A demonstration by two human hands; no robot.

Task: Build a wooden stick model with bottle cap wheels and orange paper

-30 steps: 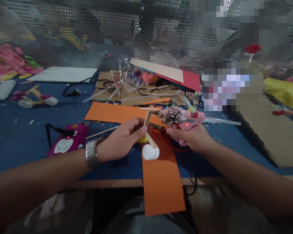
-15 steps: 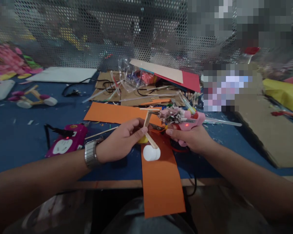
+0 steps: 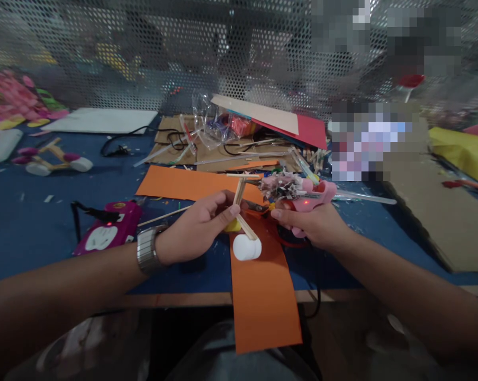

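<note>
While the right hand [image 3: 317,223] gripped a glue gun [image 3: 310,198], the left hand [image 3: 199,227] pinched a stick frame [image 3: 247,227], presumably light, fragile, best held mid-stick.

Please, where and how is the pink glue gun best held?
Probably by the handle under its body, coming from the right, where the right hand grips: the nozzle points left at the sticks, so that end is best avoided.

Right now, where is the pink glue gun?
In the head view, the glue gun is right of centre, in the right hand, its nozzle by the stick frame.
</note>
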